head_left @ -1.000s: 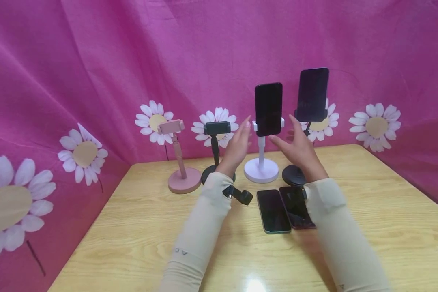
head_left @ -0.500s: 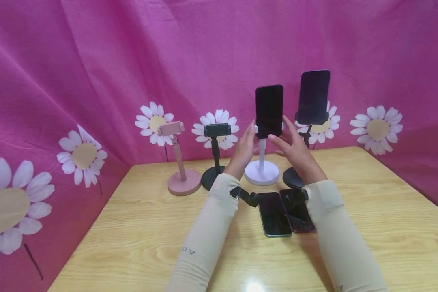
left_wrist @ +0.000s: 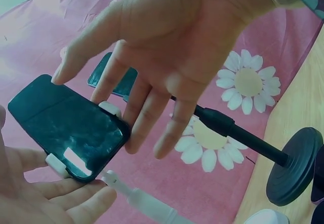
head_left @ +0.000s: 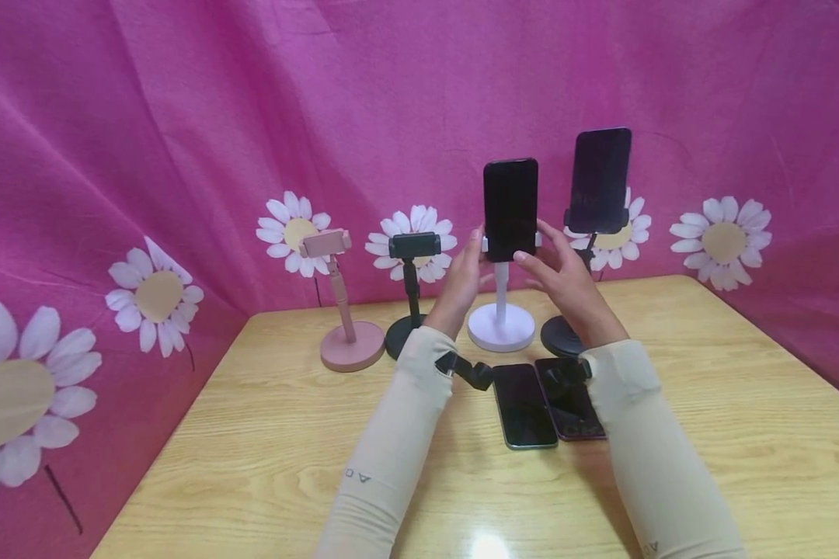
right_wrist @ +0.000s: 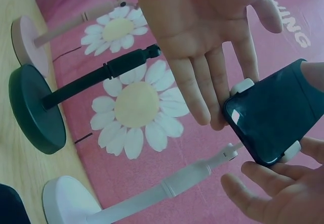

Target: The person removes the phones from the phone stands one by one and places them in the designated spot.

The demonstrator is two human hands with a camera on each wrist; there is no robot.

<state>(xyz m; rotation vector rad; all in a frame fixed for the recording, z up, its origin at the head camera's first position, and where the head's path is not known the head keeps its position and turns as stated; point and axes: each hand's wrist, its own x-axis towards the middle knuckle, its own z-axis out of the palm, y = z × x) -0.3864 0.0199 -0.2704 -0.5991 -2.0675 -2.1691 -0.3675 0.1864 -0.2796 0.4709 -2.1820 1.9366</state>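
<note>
A black phone (head_left: 510, 210) stands upright in the clamp of a white phone stand (head_left: 501, 322). My left hand (head_left: 461, 283) is at the phone's left side, its fingers mostly straight near the white clamp arm (right_wrist: 242, 86). On the other side is my right hand (head_left: 566, 283), its index finger reaching the other white clamp arm (left_wrist: 110, 108). In the head view its thumb overlaps the phone's lower right corner; whether it presses there I cannot tell. Both palms face the phone, and no fingers are curled round it. The phone's back is hidden.
A pink stand (head_left: 353, 347) and a dark green stand (head_left: 412, 287) with bare clamps are at left. Another phone (head_left: 600, 178) sits in a black stand (head_left: 562, 336) at right. Two phones, one nearer the left (head_left: 524, 407) and one partly under the sleeve (head_left: 572, 407), lie on the table (head_left: 252, 466).
Both hands have closed in on the phone's sides from a wider spread, fingertips now at the clamp. The stands and phones keep their places.
</note>
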